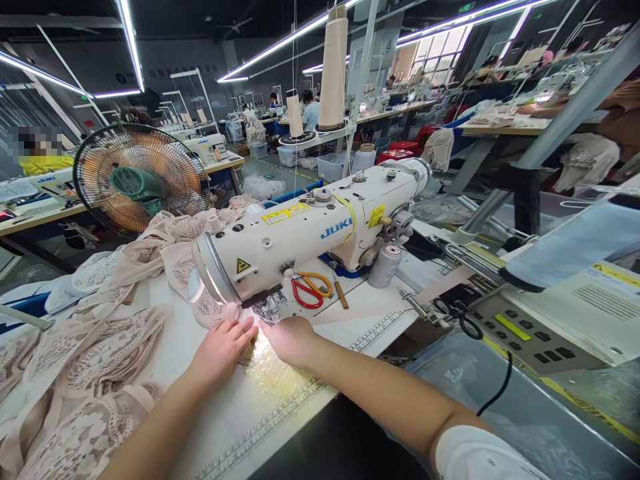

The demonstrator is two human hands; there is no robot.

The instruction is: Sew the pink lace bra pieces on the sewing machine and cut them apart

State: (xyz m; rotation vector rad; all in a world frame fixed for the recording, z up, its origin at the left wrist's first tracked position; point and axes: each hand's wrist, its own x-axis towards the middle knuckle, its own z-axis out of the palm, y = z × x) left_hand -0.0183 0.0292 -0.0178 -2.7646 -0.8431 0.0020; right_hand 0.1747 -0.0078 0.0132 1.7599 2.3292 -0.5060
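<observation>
My left hand (223,348) lies flat on pale pink lace fabric (95,373), fingers stretched toward the presser foot (267,308) of a white JUKI sewing machine (310,233). My right hand (290,339) rests on the same lit piece of lace just right of the needle, fingers curled down onto the fabric and washed out by the machine's lamp. Both hands press the lace on the white sewing table (280,407), whose front edge carries a printed ruler.
Red and orange scissors (307,288) and a grey thread spool (384,265) lie behind the machine. A fan (140,179) stands at the left, tall thread cones (334,70) behind. A control box (530,333) sits right. Other workers sit at distant tables.
</observation>
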